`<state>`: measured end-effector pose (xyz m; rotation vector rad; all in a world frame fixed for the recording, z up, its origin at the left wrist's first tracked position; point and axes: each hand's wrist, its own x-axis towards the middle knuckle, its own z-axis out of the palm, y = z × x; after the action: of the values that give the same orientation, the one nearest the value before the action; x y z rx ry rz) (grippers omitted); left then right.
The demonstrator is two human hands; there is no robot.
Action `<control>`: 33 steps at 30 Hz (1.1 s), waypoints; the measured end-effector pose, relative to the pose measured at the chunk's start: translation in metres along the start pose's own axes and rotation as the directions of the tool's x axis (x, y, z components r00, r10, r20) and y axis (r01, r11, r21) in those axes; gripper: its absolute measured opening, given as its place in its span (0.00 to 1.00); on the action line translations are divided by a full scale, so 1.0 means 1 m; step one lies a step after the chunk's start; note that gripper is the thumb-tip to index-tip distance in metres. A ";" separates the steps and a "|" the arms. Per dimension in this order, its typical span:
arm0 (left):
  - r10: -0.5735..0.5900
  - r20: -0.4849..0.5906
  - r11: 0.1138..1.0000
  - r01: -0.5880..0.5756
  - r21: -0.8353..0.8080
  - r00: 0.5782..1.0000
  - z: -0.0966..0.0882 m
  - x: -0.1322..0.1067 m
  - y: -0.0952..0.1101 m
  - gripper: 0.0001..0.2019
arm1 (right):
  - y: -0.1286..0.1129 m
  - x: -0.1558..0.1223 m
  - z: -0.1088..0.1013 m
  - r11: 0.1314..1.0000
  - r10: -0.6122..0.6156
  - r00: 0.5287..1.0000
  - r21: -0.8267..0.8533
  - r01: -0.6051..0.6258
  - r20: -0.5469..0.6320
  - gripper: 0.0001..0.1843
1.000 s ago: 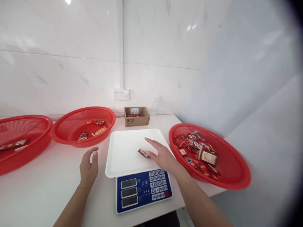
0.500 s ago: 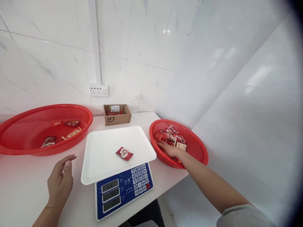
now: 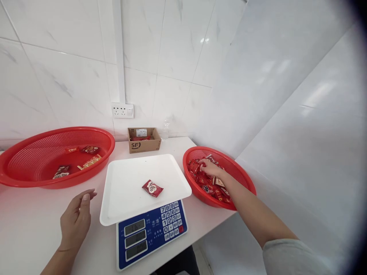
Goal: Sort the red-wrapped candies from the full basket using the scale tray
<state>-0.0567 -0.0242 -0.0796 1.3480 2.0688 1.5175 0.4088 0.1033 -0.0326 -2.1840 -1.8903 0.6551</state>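
Note:
My right hand (image 3: 210, 168) reaches into the right red basket (image 3: 246, 179), its fingers curled down onto a shiny red snack packet (image 3: 194, 167) in the pile. Many small red and dark-red packets lie around and under that hand. My left hand (image 3: 77, 215) hovers over the table, left of the scale, with thumb and fingers apart and nothing in it. A white tray (image 3: 123, 183) tops the blue weighing scale (image 3: 156, 229). One dark-red packet (image 3: 153, 188) with a white label patch lies on the tray. The scale's display digits are too faint to read surely.
At the left stands a wide red basket (image 3: 37, 181) with a few packets in it. A small cardboard box (image 3: 145, 146) holding red packets sits by the wall, beside a clear plastic bottle (image 3: 165, 130). A wall socket (image 3: 122, 110) is above. The right wall adjoins the right basket.
My right hand has moved from the near left side of the right basket to farther back over the pile, uncovering packets nearer me. My left hand stays much the same.

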 end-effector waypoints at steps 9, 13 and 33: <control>-0.018 0.020 0.999 0.019 -0.030 1.000 -0.001 0.002 0.000 0.13 | 0.008 0.014 0.017 0.999 -0.002 1.000 0.044 0.003 -0.026 0.20; 0.004 0.047 0.999 -0.002 -0.038 0.999 -0.001 0.002 -0.001 0.18 | 0.011 0.005 0.013 0.994 0.042 0.999 0.101 -0.045 0.031 0.19; 0.006 0.065 0.999 -0.004 -0.044 0.998 0.001 0.003 -0.009 0.20 | -0.128 -0.063 -0.015 0.863 -0.242 0.956 0.412 0.291 -0.169 0.17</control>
<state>-0.0621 -0.0217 -0.0869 1.3691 1.9828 1.4917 0.2950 0.0668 0.0468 -1.6128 -1.7395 0.7901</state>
